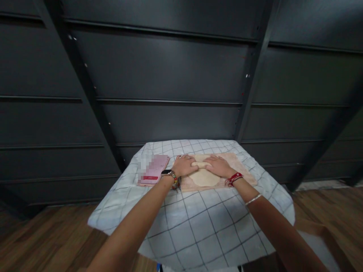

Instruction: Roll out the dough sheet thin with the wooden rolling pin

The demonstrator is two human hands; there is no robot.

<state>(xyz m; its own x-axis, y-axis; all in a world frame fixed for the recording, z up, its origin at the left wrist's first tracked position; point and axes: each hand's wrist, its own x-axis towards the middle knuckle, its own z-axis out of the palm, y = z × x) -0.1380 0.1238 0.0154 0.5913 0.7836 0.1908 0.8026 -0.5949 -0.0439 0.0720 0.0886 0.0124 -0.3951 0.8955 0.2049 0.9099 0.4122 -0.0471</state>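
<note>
A flattened, rounded sheet of pale dough (206, 179) lies on a peach-coloured cloth or mat (241, 170). Across its far part runs a pale rolling pin (200, 165), of which only the middle shows. My left hand (183, 165) is over the pin's left end, with the thumb pointing inward along it. Over the right end lies my right hand (218, 165), its thumb also turned inward. Both hands press on the pin from above, fingers pointing away from me and hiding its ends.
Left of the mat is a pink book or folder (154, 170), partly blurred out. A white checked cloth (204, 223) covers the table. Behind stands a dark metal panel wall (170, 68). An open cardboard box (320, 238) sits on the wooden floor at right.
</note>
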